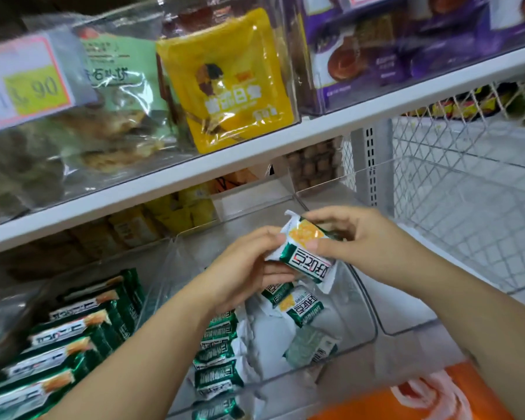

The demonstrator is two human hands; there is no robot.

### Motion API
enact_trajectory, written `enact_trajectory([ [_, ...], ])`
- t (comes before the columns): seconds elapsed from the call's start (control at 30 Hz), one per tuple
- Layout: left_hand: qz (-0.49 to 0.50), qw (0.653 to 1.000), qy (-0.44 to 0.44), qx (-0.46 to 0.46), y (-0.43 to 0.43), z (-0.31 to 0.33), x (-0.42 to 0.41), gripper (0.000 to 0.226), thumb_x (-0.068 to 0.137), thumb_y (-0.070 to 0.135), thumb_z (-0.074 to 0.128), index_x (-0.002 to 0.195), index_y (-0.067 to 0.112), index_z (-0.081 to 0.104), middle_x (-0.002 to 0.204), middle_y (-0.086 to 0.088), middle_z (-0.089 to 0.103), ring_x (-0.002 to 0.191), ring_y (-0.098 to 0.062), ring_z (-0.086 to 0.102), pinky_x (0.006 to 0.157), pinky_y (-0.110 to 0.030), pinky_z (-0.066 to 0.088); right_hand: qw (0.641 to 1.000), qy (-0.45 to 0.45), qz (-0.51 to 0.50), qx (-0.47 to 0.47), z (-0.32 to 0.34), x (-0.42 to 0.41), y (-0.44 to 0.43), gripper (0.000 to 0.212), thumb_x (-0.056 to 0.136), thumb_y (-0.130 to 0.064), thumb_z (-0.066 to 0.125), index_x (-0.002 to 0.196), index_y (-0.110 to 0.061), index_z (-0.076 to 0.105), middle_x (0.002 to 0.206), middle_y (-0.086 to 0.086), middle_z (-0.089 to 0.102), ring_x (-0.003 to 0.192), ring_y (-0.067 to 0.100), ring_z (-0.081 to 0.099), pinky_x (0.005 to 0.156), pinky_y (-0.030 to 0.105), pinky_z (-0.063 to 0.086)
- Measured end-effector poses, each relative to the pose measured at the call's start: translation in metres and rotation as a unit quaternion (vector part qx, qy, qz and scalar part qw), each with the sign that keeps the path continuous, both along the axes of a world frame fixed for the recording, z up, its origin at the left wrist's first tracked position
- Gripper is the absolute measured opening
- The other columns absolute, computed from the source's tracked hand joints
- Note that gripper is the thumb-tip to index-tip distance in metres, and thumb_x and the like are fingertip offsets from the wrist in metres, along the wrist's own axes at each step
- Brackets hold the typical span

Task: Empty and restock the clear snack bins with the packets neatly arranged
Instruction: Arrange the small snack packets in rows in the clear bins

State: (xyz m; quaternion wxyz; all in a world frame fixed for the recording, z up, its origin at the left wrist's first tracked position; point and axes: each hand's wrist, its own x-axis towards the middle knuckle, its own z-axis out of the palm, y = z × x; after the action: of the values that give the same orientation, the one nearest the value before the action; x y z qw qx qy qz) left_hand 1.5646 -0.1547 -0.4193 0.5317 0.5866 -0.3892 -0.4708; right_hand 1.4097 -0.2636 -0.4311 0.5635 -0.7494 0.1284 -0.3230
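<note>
Head view: long green bars (70, 331) are stacked at far left. Small packets (217, 344) are lined up inside the clear bin (367, 298). Above it one green-and-white packet (308, 253) is held, with the grip of the left hand (249, 268) and of the right hand (364, 237) both pinched on it.

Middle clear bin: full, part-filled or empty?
Part-filled. Green packets stand in a row at the left of the clear bin, a few lie loose; far end bare.
</note>
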Motion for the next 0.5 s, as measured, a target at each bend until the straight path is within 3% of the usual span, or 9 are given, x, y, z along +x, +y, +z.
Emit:
enact_trajectory([
  [0.07, 0.028, 0.999, -0.015, -0.005, -0.002, 0.001, 0.007, 0.028, 0.089, 0.036, 0.052, 0.101, 0.012, 0.062, 0.096, -0.01, 0.072, 0.081, -0.018, 0.069, 0.082, -0.03, 0.052, 0.998, -0.044, -0.046, 0.03, 0.002, 0.0, -0.004, 0.037, 0.081, -0.002, 0.07, 0.109, -0.024, 0.062, 0.099, -0.001, 0.069, 0.082, -0.004, 0.064, 0.074, 0.012, 0.049],
  [0.13, 0.098, 0.977, -0.189, 0.013, -0.005, -0.004, 0.021, 0.023, 0.096, 0.029, 0.049, 0.097, 0.012, 0.065, 0.095, -0.004, 0.071, 0.081, -0.012, 0.066, 0.077, -0.022, 0.049, 0.99, -0.059, -0.12, 0.052, 0.002, -0.001, -0.009, 0.042, 0.083, -0.005, 0.069, 0.119, -0.024, 0.057, 0.098, 0.0, 0.067, 0.079, 0.003, 0.064, 0.071, 0.016, 0.048],
  [0.2, 0.121, 0.894, -0.428, 0.062, -0.009, -0.016, 0.04, 0.012, 0.095, 0.019, 0.055, 0.096, 0.015, 0.066, 0.094, 0.003, 0.068, 0.082, -0.006, 0.061, 0.068, -0.011, 0.044, 0.982, -0.046, -0.174, 0.061, -0.001, -0.002, -0.014, 0.046, 0.084, -0.01, 0.067, 0.122, -0.032, 0.052, 0.098, -0.002, 0.066, 0.079, 0.009, 0.062, 0.069, 0.022, 0.046],
  [0.23, 0.101, 0.858, -0.494, 0.098, -0.013, -0.023, 0.048, 0.009, 0.094, 0.018, 0.056, 0.095, 0.019, 0.064, 0.094, 0.003, 0.067, 0.084, -0.008, 0.061, 0.068, -0.011, 0.044, 0.98, -0.036, -0.187, 0.062, -0.003, -0.001, -0.016, 0.048, 0.085, -0.011, 0.066, 0.124, -0.034, 0.05, 0.097, -0.003, 0.064, 0.078, 0.01, 0.061, 0.068, 0.025, 0.044],
  [0.33, 0.019, 0.762, -0.614, 0.206, -0.027, -0.041, 0.064, 0.008, 0.09, 0.029, 0.058, 0.098, 0.029, 0.059, 0.107, 0.002, 0.066, 0.103, -0.019, 0.061, 0.088, -0.026, 0.048, 0.978, -0.014, -0.201, 0.057, -0.008, 0.0, -0.017, 0.047, 0.086, -0.012, 0.063, 0.125, -0.035, 0.05, 0.099, 0.004, 0.06, 0.071, 0.01, 0.055, 0.063, 0.022, 0.042],
  [0.4, -0.02, 0.684, -0.682, 0.258, -0.035, -0.046, 0.065, 0.027, 0.09, 0.041, 0.057, 0.116, 0.032, 0.056, 0.119, 0.007, 0.062, 0.111, -0.017, 0.057, 0.097, -0.032, 0.04, 0.978, -0.012, -0.201, 0.06, -0.008, 0.001, -0.017, 0.039, 0.087, -0.009, 0.061, 0.119, -0.031, 0.055, 0.098, 0.006, 0.059, 0.067, 0.007, 0.054, 0.054, 0.015, 0.043],
  [0.5, -0.06, 0.632, -0.718, 0.285, -0.046, -0.053, 0.064, 0.043, 0.089, 0.047, 0.057, 0.128, 0.033, 0.049, 0.124, 0.007, 0.06, 0.115, -0.018, 0.052, 0.094, -0.034, 0.031, 0.979, -0.017, -0.189, 0.069, -0.01, 0.001, -0.017, 0.03, 0.087, -0.007, 0.06, 0.107, -0.028, 0.058, 0.09, -0.002, 0.06, 0.059, -0.005, 0.057, 0.047, 0.01, 0.041],
])
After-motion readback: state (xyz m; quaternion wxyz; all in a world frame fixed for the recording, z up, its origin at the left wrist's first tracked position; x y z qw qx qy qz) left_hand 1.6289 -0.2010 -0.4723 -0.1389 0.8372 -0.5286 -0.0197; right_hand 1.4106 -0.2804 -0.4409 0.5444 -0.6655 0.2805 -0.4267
